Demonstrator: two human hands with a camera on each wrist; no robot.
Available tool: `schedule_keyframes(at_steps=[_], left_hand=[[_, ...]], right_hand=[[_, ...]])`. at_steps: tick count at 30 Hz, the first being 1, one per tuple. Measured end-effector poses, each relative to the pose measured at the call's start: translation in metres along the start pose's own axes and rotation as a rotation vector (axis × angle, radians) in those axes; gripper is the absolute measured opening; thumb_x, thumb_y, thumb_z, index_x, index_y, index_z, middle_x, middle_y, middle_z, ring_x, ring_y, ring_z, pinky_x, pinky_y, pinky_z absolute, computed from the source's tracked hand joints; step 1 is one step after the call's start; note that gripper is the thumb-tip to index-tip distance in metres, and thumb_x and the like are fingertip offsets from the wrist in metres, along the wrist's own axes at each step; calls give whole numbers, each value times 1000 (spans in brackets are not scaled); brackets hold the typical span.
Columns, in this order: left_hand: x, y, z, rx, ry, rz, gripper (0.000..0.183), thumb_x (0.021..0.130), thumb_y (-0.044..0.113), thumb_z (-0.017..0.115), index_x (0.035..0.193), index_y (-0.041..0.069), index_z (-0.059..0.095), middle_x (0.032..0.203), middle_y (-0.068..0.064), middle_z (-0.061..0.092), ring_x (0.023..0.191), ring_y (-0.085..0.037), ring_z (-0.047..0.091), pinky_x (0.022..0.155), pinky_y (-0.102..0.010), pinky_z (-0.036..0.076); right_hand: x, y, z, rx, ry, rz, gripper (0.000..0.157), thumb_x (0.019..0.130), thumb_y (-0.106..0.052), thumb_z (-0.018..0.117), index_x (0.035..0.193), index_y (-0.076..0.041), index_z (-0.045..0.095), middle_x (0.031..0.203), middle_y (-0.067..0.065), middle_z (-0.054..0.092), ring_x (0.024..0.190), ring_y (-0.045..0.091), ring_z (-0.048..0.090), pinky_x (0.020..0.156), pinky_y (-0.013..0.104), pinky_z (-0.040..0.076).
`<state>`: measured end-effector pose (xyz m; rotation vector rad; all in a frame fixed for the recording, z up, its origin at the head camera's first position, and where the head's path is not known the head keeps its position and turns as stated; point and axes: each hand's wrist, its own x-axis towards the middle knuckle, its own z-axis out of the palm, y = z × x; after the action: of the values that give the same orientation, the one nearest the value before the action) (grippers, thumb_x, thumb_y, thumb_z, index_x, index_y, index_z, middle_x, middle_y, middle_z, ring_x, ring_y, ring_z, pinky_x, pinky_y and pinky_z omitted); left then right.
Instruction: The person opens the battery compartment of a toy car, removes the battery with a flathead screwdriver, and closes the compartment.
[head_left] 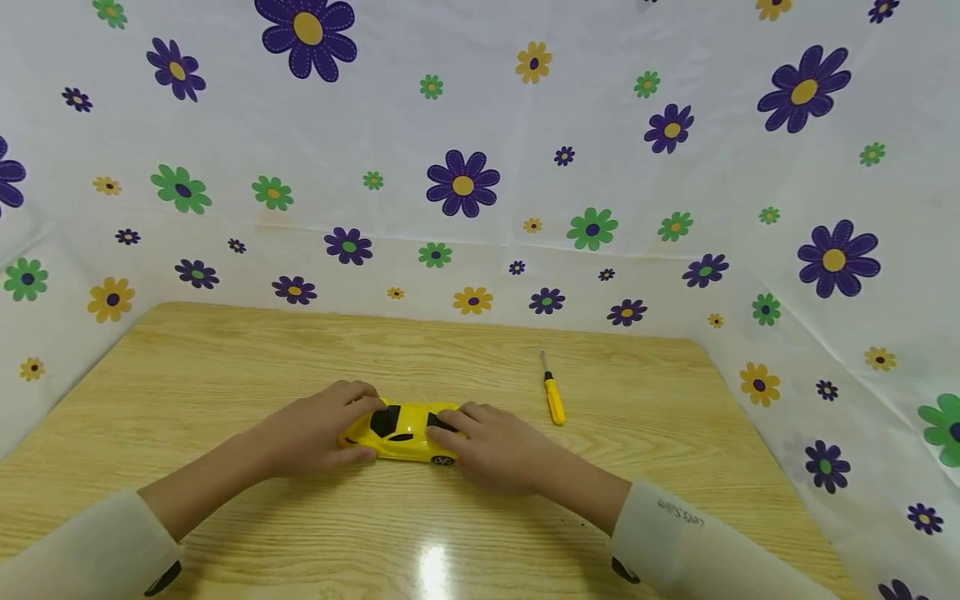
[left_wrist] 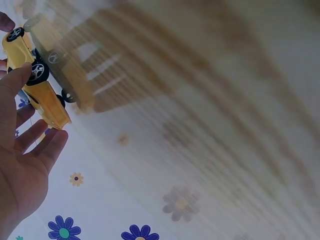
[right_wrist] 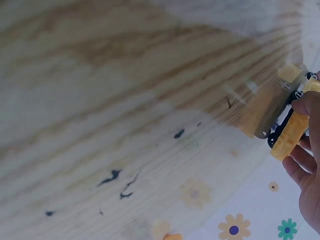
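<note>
A yellow toy car (head_left: 411, 423) with black windows and dark wheels sits sideways in front of me on the wooden table (head_left: 420, 529). My left hand (head_left: 318, 429) grips its left end, thumb on the near side and fingers over the far side. The opposite end is held by my right hand (head_left: 495, 446), its fingers over the dark rear window. In the left wrist view the thumb presses by a wheel of the car (left_wrist: 47, 102). The right wrist view shows my thumb against the near side of the car (right_wrist: 290, 136), other fingers partly hidden behind it.
A screwdriver (head_left: 554, 402) with a yellow handle lies to the right beyond my right hand, its metal tip pointing away. White cloth (head_left: 390, 133) printed with flowers hangs behind the table and along both sides. Small dark marks (right_wrist: 111, 177) show on the tabletop.
</note>
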<state>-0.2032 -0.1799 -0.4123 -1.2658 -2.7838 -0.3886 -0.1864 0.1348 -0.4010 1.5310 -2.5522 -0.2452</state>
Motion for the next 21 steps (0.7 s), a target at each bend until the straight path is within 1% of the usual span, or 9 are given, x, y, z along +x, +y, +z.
schedule_keyframes(at_steps=[5, 11, 16, 21], left_hand=[[-5, 4, 0, 1, -4, -2, 61, 96, 49, 70, 141, 10, 58, 137, -5, 57, 124, -22, 55, 101, -41, 56], [-8, 6, 0, 5, 10, 20, 60, 96, 49, 70, 139, 10, 59, 136, -5, 57, 121, -22, 56, 98, -41, 57], [-9, 5, -1, 10, 0, 21, 60, 96, 48, 71, 141, 10, 58, 137, -5, 57, 123, -22, 55, 100, -41, 57], [-11, 1, -2, 25, 5, 54, 62, 94, 46, 74, 141, 9, 58, 138, -5, 56, 122, -22, 55, 99, -41, 57]], right_hand=[[-3, -6, -2, -42, 24, -20, 50, 101, -28, 63, 149, -19, 50, 148, 6, 53, 122, 20, 57, 103, 31, 53], [-5, -8, -3, -71, 22, -32, 47, 103, -25, 60, 149, -20, 48, 148, 7, 54, 124, 21, 57, 104, 31, 53], [-5, -8, -3, -77, 35, -37, 47, 103, -25, 61, 148, -20, 48, 148, 7, 54, 124, 21, 57, 104, 31, 53], [-5, -9, -2, -88, 44, -41, 48, 103, -25, 61, 149, -20, 47, 149, 7, 53, 125, 21, 57, 105, 31, 52]])
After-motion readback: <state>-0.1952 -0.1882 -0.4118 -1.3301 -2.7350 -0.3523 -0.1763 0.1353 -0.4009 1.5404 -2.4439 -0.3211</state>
